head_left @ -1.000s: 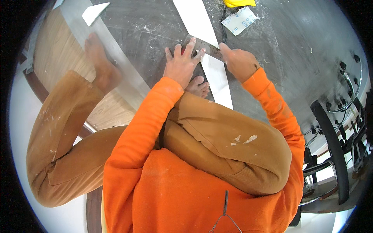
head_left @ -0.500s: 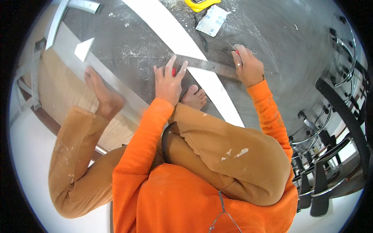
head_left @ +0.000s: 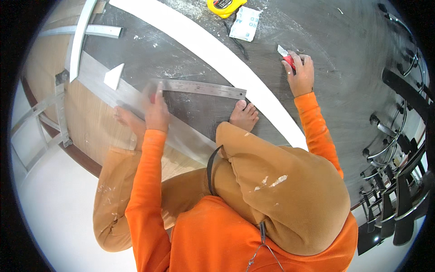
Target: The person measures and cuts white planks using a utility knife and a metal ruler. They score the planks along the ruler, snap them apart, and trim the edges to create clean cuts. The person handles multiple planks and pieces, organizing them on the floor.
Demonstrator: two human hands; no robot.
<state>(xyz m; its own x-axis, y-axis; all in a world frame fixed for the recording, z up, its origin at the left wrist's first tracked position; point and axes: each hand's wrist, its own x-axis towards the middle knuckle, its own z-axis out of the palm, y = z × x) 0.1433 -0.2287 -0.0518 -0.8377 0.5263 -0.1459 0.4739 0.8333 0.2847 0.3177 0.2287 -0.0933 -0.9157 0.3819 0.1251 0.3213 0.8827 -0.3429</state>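
1. Left hand (head_left: 156,109): motion-blurred, finger outlines smeared; a small red patch at its fingers cannot be identified.
2. Metal ruler (head_left: 204,89): its near end is partly lost in that blur; markings unreadable.
3. White strip (head_left: 226,63): lies between the hands, running from beyond the left hand to nearer than the right; its far end touches the picture's top edge, its near end is hidden behind the raised knee (head_left: 290,186).
4. Yellow tape measure (head_left: 226,8): cut off at top, beyond and left of the right hand; a white packet (head_left: 245,26) lies just nearer.
5. Left arm reaches forward; fingers appear clamped on the ruler's end, the ruler pointing rightward from them.
6. Right hand (head_left: 302,77): arm extended, fingers closed around a red cutter (head_left: 289,60), blade angled away and leftward.
7. White offcut (head_left: 114,77): left of the left hand.
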